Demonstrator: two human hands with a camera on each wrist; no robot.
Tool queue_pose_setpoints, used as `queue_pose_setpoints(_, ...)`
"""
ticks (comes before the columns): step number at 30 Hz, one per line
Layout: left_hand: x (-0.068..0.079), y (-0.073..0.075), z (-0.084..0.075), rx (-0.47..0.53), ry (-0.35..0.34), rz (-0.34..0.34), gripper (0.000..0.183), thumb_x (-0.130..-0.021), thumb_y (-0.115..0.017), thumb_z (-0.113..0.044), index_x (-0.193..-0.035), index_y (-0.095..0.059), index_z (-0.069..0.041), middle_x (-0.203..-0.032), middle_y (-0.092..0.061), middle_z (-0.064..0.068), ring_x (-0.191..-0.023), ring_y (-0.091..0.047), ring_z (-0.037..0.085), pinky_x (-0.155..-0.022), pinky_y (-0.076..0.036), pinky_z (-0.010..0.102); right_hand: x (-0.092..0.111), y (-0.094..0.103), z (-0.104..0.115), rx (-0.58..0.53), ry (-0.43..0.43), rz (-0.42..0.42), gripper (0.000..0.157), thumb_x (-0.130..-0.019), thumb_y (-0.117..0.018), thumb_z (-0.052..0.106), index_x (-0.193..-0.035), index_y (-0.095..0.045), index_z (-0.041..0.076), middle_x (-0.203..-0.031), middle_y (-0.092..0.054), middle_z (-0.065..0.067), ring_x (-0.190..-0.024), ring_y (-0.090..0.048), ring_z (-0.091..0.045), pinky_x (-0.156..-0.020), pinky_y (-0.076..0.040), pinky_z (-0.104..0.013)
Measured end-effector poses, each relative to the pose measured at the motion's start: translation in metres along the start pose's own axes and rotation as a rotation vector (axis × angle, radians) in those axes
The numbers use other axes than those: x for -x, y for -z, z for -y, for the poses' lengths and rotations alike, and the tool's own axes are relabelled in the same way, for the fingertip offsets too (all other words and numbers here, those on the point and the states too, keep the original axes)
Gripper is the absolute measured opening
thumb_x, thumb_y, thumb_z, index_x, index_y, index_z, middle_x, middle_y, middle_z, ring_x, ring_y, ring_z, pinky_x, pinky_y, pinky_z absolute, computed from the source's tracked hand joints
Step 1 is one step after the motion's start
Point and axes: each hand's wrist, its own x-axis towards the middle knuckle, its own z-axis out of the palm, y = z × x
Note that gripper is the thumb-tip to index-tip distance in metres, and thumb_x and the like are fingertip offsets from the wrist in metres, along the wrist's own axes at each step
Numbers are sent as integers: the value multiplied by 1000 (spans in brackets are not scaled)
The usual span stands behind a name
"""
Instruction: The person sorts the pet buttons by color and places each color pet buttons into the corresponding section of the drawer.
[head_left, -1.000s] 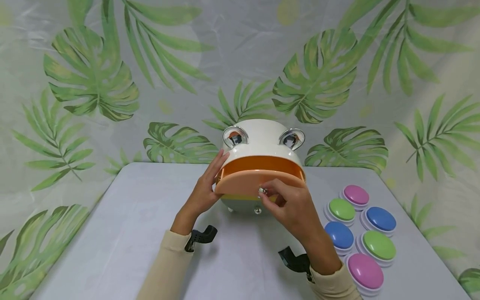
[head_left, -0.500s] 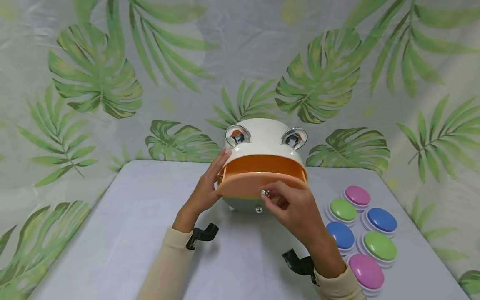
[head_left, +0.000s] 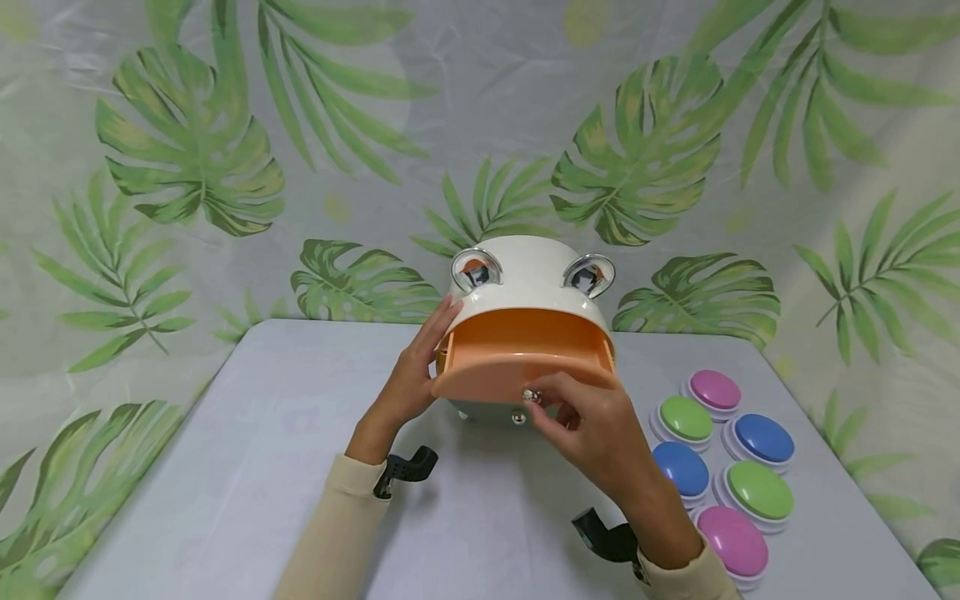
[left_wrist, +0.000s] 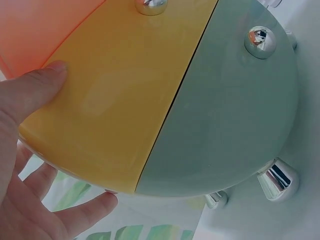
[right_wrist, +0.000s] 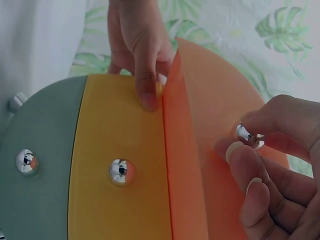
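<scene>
A small white drawer cabinet (head_left: 521,265) with two silver-rimmed eyes on top stands on the table. Its orange top drawer (head_left: 480,379) is pulled partway out, tilting slightly downward in front. My right hand (head_left: 592,417) pinches this drawer's silver knob (right_wrist: 244,132) between thumb and fingers. My left hand (head_left: 405,379) steadies the cabinet's left side, its thumb lying on the yellow drawer front (left_wrist: 120,90) and the other fingers behind the edge. Below the yellow one, the grey-green drawer (left_wrist: 225,110) is closed flush. The orange drawer's inside shows no contents in the head view.
Several round push buttons in pink, green and blue, such as a blue one (head_left: 763,437), stand in two rows on the table's right side. A leaf-patterned cloth (head_left: 337,125) hangs behind the table (head_left: 247,467). Short silver feet (left_wrist: 277,180) carry the cabinet.
The orange drawer has come further out of the cabinet, as my right hand draws its knob toward me and slightly down. My left hand keeps its place on the cabinet's side.
</scene>
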Motion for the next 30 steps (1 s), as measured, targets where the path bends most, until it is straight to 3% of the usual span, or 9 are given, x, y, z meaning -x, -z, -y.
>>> queue_pose_setpoints(2, -1, 3, -12, -2, 10, 4, 85, -89, -54, -52, -150, -26, 0, -158, -16, 21, -141, -27, 36, -99, -43, 57, 1, 1, 1, 2, 3, -2, 18, -78, -78, 13, -95, -71, 14, -74, -69, 8, -56, -53, 0, -51, -48, -15)
queue_pose_setpoints(7, -1, 2, -13, -8, 11, -1, 86, -89, -54, -53, -150, -27, 1, -158, -17, 21, -141, -27, 36, -99, -43, 58, 4, 2, 3, 8, 4, 1, 19, -78, -78, 13, -95, -71, 14, -74, -68, 8, -56, -53, -1, -51, -48, -15)
queue_pose_setpoints(11, 0, 2, -13, -6, 10, -7, 71, -94, -63, -25, -150, -27, 0, -158, -17, 21, -141, -28, 37, -97, -43, 60, 7, 3, 5, 11, 10, -6, 19, -78, -78, 11, -95, -71, 15, -75, -68, 10, -56, -52, 0, -51, -47, -14)
queue_pose_setpoints(15, 0, 1, -13, -19, 12, -14, 69, -91, -66, -4, -149, -28, 0, -157, -18, 21, -140, -29, 37, -96, -44, 59, 9, 4, 8, 13, 24, -17, 20, -77, -78, 10, -95, -71, 15, -76, -67, 12, -56, -51, 1, -51, -47, -13)
queue_pose_setpoints(30, 0, -1, -14, -24, 16, -16, 68, -93, -63, -4, -150, -27, 1, -158, -17, 20, -141, -28, 36, -98, -45, 55, 19, 9, 22, 17, -1, 4, 22, -75, -81, 11, -95, -74, 17, -80, -69, 11, -56, -51, 2, -52, -48, -12)
